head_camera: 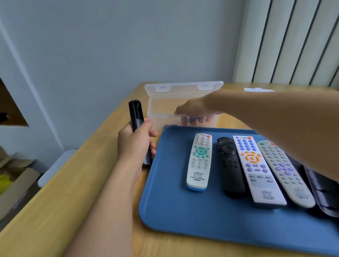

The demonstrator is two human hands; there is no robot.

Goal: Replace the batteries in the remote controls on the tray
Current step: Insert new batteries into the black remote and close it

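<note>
Both forearms reach out over the bench (46,229). Left hand (135,144) grips one black remote (137,120) upright; right hand (194,109) dips into the clear box (180,94), fingers hidden. Six-odd remotes wait on the blue tray (177,206), so most work likely remains.

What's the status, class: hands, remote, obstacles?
Left hand grips black remote upright. Right hand reaching into clear box, grasp unclear. Nothing blocking.

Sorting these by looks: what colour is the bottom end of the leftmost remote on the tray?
Blue; the white remote has a blue bottom end, seen in the head view.
</note>
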